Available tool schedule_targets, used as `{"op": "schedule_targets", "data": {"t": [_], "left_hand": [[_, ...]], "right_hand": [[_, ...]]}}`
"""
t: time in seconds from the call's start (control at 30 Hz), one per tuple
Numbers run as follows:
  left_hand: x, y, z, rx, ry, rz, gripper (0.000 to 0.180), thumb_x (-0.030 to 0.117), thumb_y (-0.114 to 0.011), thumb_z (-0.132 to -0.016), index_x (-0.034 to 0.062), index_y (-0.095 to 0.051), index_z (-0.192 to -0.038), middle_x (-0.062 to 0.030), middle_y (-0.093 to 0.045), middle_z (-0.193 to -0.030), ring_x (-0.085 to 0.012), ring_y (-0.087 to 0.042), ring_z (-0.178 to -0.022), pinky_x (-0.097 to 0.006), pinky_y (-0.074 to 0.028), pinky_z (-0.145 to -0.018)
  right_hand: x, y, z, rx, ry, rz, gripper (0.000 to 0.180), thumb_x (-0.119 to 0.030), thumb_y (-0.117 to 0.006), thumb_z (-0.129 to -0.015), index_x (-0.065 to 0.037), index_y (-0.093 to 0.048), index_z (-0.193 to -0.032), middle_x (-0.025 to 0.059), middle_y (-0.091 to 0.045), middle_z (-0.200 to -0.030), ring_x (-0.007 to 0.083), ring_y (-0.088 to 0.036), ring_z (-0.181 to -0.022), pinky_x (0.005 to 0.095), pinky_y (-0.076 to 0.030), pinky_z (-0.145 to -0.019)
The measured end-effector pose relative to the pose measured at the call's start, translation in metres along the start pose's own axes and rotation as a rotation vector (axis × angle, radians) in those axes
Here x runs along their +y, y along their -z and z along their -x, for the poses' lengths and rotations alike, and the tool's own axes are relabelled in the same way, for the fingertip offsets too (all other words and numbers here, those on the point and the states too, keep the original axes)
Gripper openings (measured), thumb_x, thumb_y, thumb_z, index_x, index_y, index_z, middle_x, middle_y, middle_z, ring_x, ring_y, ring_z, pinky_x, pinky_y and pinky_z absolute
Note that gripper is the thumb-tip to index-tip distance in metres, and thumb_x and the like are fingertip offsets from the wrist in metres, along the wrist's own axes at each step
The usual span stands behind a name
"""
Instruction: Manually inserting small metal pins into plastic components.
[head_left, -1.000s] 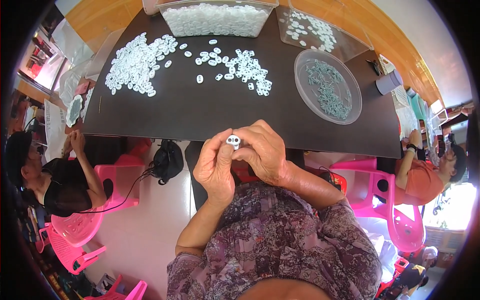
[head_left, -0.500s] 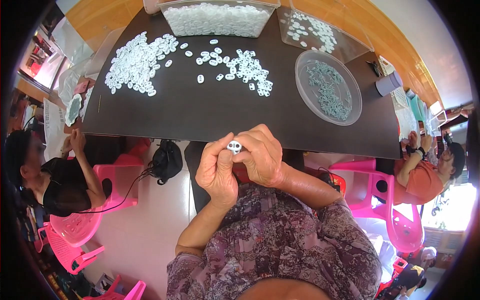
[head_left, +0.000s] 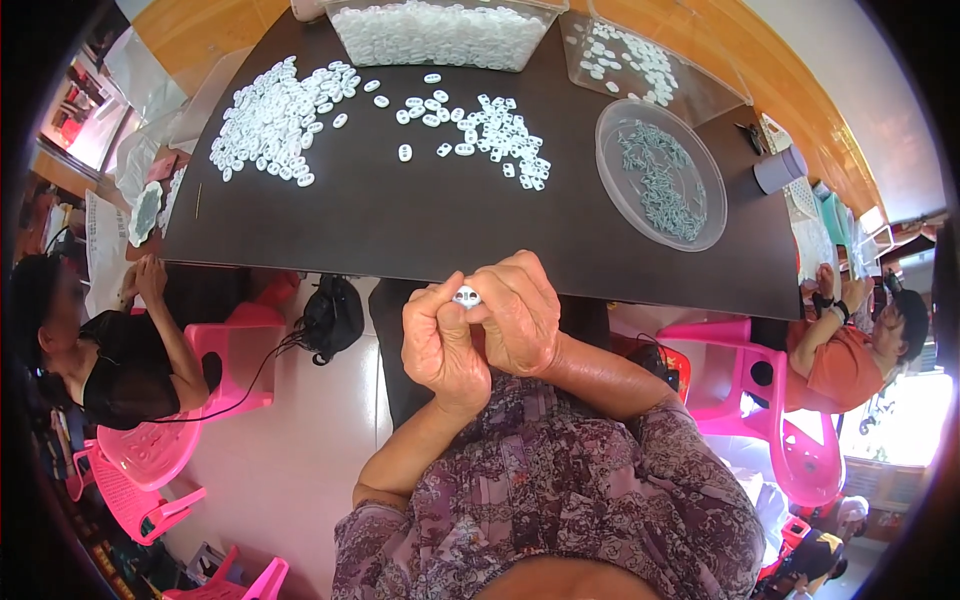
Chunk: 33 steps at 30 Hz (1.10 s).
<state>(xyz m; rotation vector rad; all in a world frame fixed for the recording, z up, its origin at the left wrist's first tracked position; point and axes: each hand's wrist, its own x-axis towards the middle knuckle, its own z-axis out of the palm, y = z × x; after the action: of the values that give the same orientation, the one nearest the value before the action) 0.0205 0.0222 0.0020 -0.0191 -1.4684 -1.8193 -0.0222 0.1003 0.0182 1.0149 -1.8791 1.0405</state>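
Observation:
At the table's near edge, a small white two-holed plastic piece (head_left: 466, 297) is pinched between the thumbs and fingers of my left hand (head_left: 443, 348) and my right hand (head_left: 522, 318). Its holes look dark; the lower part is hidden by my thumbs. Beyond my hands, squarish white two-holed pieces (head_left: 507, 140) lie heaped, with several oval white ones (head_left: 432, 108) beside them. A larger pile of oval pieces (head_left: 268, 125) spreads at the left. Grey-green screw-like parts (head_left: 664, 185) fill part of a round clear dish (head_left: 602, 165) at the right.
A clear bin (head_left: 430, 55) full of white pieces stands at the back, with a clear box (head_left: 700, 98) holding fewer at its right. A grey cup (head_left: 778, 170) is near the right edge. People sit at both sides on pink chairs (head_left: 240, 365).
Both hands keep their pinch while the white piece tilts, showing its holes at a flatter angle. My left hand has shifted slightly to the right.

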Motion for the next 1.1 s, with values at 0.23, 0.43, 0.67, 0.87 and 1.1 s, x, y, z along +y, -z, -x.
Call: {"op": "schedule_targets", "data": {"t": [0.23,0.43,0.67,0.87,1.1], "left_hand": [[-0.012,0.001,0.003,0.023,-0.011,-0.094,0.021,0.014,-0.051,-0.094,-0.005,-0.057,-0.099,-0.0042,-0.053,-0.079,-0.0096,-0.048,-0.069,-0.022,-0.041,-0.062],[-0.019,0.001,0.002,0.002,-0.003,-0.115,0.015,0.008,-0.05,-0.094,-0.0044,-0.057,-0.097,-0.0045,-0.052,-0.078,-0.0094,-0.047,-0.068,-0.022,-0.041,-0.061],[-0.005,0.007,-0.006,-0.148,-0.027,-0.166,0.023,0.011,-0.045,-0.097,-0.0052,-0.057,-0.108,-0.0056,-0.055,-0.092,-0.0087,-0.049,-0.081,-0.022,-0.042,-0.073],[-0.008,0.01,-0.048,-0.213,0.204,-0.275,0.022,0.008,-0.045,-0.095,-0.0011,-0.057,-0.111,-0.0057,-0.059,-0.081,-0.0088,-0.052,-0.066,-0.022,-0.045,-0.061],[-0.059,0.0,-0.127,-0.428,-0.5,-0.915,0.02,0.001,-0.063,-0.077,0.0051,-0.063,-0.096,-0.0099,-0.053,-0.072,-0.0242,-0.055,-0.068,-0.034,-0.045,-0.06]], "right_hand": [[0.005,-0.004,0.006,-0.016,-0.029,0.019,0.022,-0.002,-0.067,-0.067,0.0,-0.056,-0.086,0.0098,-0.058,-0.082,0.0249,-0.054,-0.066,0.0333,-0.044,-0.055],[0.012,-0.006,0.011,-0.025,-0.039,0.038,0.027,-0.002,-0.067,-0.063,0.001,-0.057,-0.088,0.0098,-0.058,-0.08,0.0249,-0.053,-0.065,0.033,-0.043,-0.054],[0.011,-0.003,0.003,0.025,-0.054,-0.003,0.024,-0.005,-0.069,-0.065,0.001,-0.058,-0.086,0.0109,-0.057,-0.077,0.0264,-0.053,-0.068,0.0339,-0.045,-0.058],[0.025,0.029,-0.001,-0.128,-0.31,-0.038,0.012,-0.002,-0.067,-0.073,-0.003,-0.063,-0.084,0.0083,-0.063,-0.075,0.0236,-0.056,-0.067,0.0328,-0.045,-0.061],[0.072,0.082,-0.035,-0.122,-0.409,0.176,0.011,-0.005,-0.065,-0.075,-0.002,-0.064,-0.086,0.0122,-0.061,-0.075,0.0267,-0.056,-0.067,0.0352,-0.044,-0.061]]}}
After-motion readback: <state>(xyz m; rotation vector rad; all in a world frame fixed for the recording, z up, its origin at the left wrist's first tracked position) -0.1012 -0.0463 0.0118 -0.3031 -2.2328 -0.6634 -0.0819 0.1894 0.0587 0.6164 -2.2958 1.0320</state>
